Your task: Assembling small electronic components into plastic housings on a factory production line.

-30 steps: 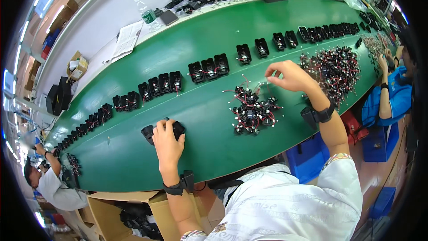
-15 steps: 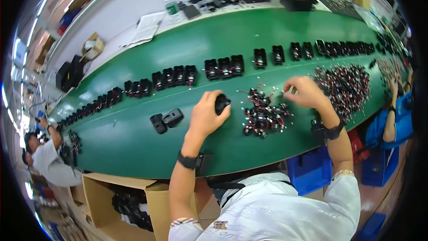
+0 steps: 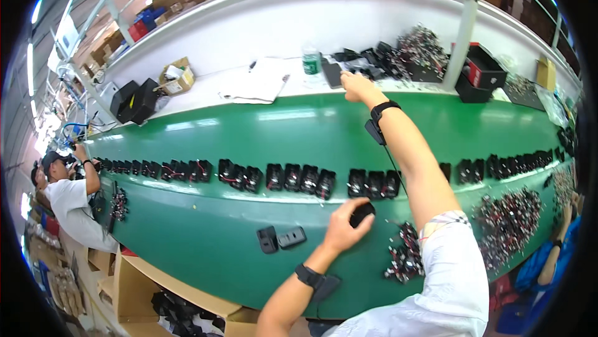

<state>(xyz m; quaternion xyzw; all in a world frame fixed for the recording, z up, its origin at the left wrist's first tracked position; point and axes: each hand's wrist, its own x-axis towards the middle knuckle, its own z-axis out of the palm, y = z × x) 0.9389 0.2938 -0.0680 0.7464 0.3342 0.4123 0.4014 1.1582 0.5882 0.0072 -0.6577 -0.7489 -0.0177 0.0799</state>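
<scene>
My left hand is closed around a small black plastic housing, just above the green table. Stretched across to the white back ledge, my right hand has its fingers curled together beside a dark flat pad and some black pieces; what they hold, if anything, is too small to make out. Right of the left hand, a small heap of wired parts is partly covered by my right arm. Two black cases lie left of that hand.
A row of black housings runs along the table. More wired parts are heaped at the right. On the ledge stand a green bottle, papers and a small carton. Co-workers sit at both ends; an open cardboard box is below.
My right hand has left the small heap of wired parts and reached far forward to the back ledge. My left hand still holds the black housing. The view has tilted up.
</scene>
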